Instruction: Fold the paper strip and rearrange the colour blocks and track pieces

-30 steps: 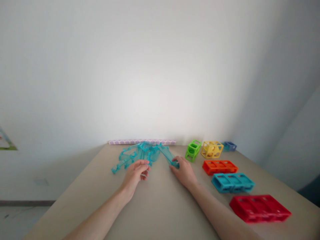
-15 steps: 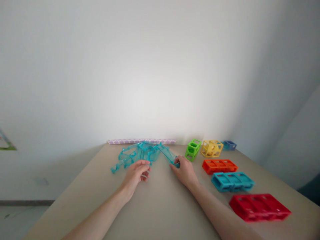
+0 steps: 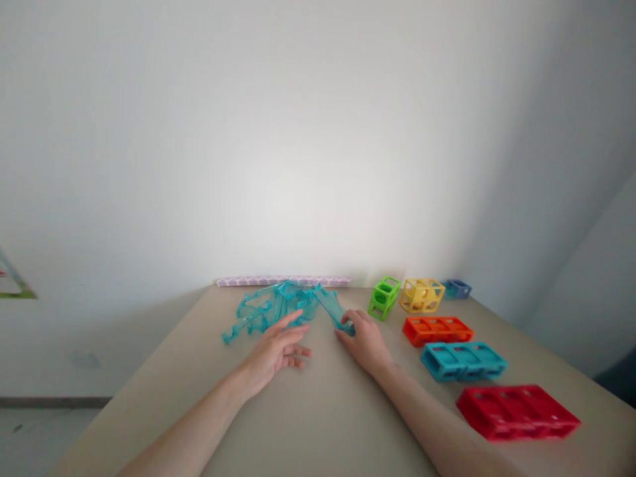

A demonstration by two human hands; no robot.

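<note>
Several translucent teal plastic pieces (image 3: 283,305) lie in a loose pile toward the back of the table (image 3: 308,411). My left hand (image 3: 278,351) is just in front of the pile, its fingers spread and holding nothing. To the right, my right hand (image 3: 362,338) has thumb and fingers closed on the near end of a long teal piece (image 3: 328,303). That piece slants back to the right side of the pile, where its far end touches or overlaps other pieces; which one I cannot tell.
Green (image 3: 384,298), yellow (image 3: 422,295) and blue (image 3: 457,289) frame blocks stand at the back right. Orange (image 3: 437,330), teal (image 3: 464,361) and red (image 3: 517,412) blocks line the right side. A purple patterned strip (image 3: 283,281) lies along the wall.
My left hand's fingers have spread apart, reaching slightly to the right. My right hand keeps its hold on the teal piece and has barely moved.
</note>
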